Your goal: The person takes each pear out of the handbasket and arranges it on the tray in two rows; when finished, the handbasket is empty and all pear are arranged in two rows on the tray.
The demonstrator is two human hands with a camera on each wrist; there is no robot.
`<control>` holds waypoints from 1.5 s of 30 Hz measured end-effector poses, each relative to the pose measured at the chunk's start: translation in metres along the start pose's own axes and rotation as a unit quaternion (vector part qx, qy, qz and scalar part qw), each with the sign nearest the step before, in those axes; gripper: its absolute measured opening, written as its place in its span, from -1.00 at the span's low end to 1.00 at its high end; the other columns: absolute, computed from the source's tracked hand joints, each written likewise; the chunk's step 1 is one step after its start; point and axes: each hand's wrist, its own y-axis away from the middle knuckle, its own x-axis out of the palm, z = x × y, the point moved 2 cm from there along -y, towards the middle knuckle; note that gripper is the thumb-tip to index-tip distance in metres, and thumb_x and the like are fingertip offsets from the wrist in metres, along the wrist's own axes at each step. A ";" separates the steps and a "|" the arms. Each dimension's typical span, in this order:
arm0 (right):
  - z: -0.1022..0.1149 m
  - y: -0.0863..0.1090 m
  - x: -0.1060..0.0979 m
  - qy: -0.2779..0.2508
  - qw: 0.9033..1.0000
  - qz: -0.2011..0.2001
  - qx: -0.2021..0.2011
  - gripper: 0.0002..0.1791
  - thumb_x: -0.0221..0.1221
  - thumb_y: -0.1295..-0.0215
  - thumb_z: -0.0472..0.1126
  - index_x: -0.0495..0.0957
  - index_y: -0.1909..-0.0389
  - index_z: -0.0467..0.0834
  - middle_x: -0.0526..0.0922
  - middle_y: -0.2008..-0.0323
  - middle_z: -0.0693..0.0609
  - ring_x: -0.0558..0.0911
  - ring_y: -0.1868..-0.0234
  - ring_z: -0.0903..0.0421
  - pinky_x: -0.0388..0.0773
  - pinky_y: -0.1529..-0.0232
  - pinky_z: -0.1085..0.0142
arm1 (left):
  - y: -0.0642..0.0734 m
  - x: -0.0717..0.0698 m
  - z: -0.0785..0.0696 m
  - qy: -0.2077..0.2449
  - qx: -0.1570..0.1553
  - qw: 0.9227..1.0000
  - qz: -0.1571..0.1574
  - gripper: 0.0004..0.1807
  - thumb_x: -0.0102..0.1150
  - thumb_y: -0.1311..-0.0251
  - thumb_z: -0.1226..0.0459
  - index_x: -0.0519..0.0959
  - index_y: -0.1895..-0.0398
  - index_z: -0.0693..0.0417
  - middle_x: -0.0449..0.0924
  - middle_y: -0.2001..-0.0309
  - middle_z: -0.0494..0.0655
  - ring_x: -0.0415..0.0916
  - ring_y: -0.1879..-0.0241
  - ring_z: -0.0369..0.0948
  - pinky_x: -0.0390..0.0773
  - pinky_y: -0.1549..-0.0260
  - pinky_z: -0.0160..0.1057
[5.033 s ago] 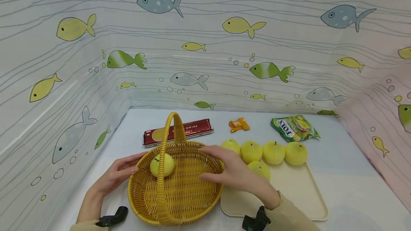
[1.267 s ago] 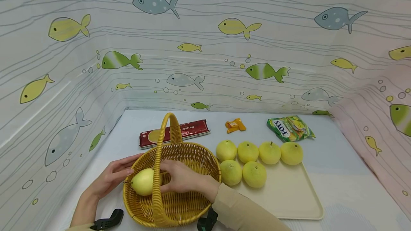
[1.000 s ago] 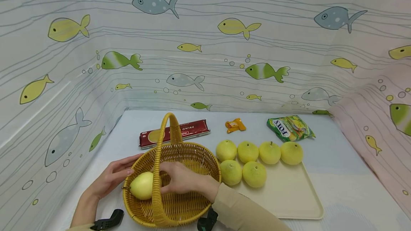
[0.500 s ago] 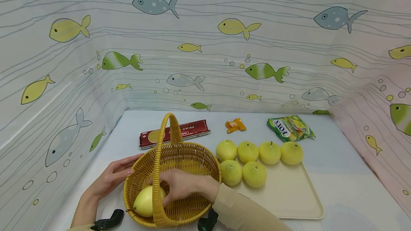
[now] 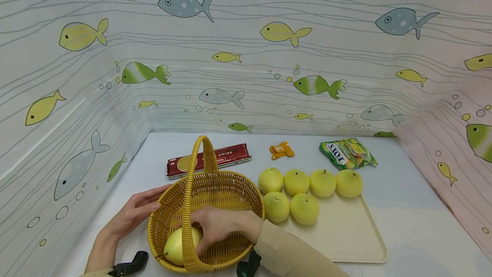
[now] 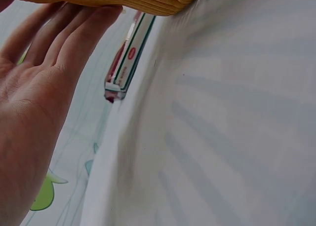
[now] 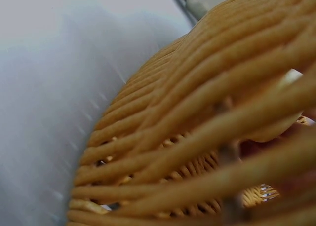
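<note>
In the head view a yellow wicker basket (image 5: 230, 183) with a tall hoop handle (image 5: 188, 208) stands at front centre-left. Inside it, at the near left, a yellow-green pear (image 5: 174, 249) lies on its side, stem toward the left. My right hand (image 5: 217, 225) reaches in over the right rim and grips the pear, its fingertips partly hidden behind the handle. My left hand (image 5: 132, 213) rests against the basket's left outside, fingers extended and thumb at the rim. The left wrist view shows those straight fingers (image 6: 81, 43) against the woven wall; weave fills much of the right wrist view.
Right of the basket is a cream tray (image 5: 342, 234) with several yellow-green pears (image 5: 297, 182) at its back left. Behind lie a red biscuit pack (image 5: 234, 154), orange-wrapped sweets (image 5: 282, 150) and a green Fox's bag (image 5: 349, 153). A fish-printed sheet (image 5: 246, 110) surrounds the table.
Five seconds ago my right hand was off the pear, near the right rim. It has since gripped the pear, tipped it onto its side and moved it to the near left. My left hand stays put.
</note>
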 end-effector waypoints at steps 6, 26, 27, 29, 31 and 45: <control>0.001 -0.001 0.001 0.005 1.000 0.000 -0.002 -0.30 0.48 -0.08 0.00 0.51 -0.27 0.01 0.63 0.00 0.30 0.47 0.09 0.55 0.37 0.03 0.72 | 0.002 0.000 0.000 0.002 -0.006 1.000 -0.007 -0.44 -0.27 -0.44 0.55 0.10 -0.49 0.44 0.38 -0.42 -0.21 0.35 -0.37 -0.36 0.42 -0.23 -0.41; 0.004 0.000 0.000 0.011 1.000 0.002 -0.022 -0.40 0.48 -0.03 -0.09 0.57 -0.16 -0.02 0.64 0.13 0.28 0.49 0.22 0.52 0.43 0.17 0.71 | 0.005 -0.003 0.001 0.002 -0.010 1.000 -0.008 -0.44 -0.27 -0.44 0.55 0.10 -0.49 0.44 0.38 -0.43 -0.16 0.34 -0.37 -0.34 0.42 -0.23 -0.40; 0.004 0.001 0.000 0.008 1.000 0.003 -0.021 -0.40 0.48 -0.03 -0.09 0.57 -0.15 -0.02 0.64 0.14 0.29 0.49 0.23 0.52 0.44 0.19 0.71 | 0.005 -0.003 0.001 0.002 -0.010 1.000 -0.008 -0.44 -0.27 -0.44 0.55 0.10 -0.49 0.44 0.38 -0.43 -0.16 0.34 -0.38 -0.34 0.42 -0.23 -0.40; 0.004 0.002 0.000 -0.002 1.000 0.005 -0.017 -0.40 0.47 -0.03 -0.10 0.57 -0.16 -0.01 0.63 0.17 0.31 0.49 0.26 0.52 0.45 0.22 0.69 | 0.005 -0.003 0.001 -0.001 -0.012 1.000 -0.011 -0.44 -0.26 -0.44 0.55 0.10 -0.49 0.44 0.38 -0.42 -0.17 0.35 -0.37 -0.35 0.42 -0.23 -0.41; 0.004 0.004 0.000 -0.011 1.000 0.004 -0.009 -0.39 0.47 -0.01 -0.11 0.56 -0.16 0.00 0.61 0.20 0.31 0.50 0.28 0.51 0.47 0.24 0.68 | 0.005 -0.003 0.001 -0.003 -0.016 1.000 -0.015 -0.44 -0.25 -0.44 0.55 0.11 -0.49 0.43 0.38 -0.42 -0.19 0.35 -0.37 -0.36 0.42 -0.23 -0.41; 0.005 0.024 -0.019 -0.054 0.995 -0.087 0.023 -0.37 0.48 0.00 -0.04 0.55 -0.16 0.03 0.61 0.04 0.26 0.54 0.14 0.47 0.53 0.19 0.61 | -0.001 0.001 -0.003 -0.001 -0.013 1.000 -0.013 -0.45 -0.23 -0.44 0.53 0.12 -0.48 0.43 0.40 -0.41 -0.20 0.35 -0.37 -0.35 0.42 -0.23 -0.41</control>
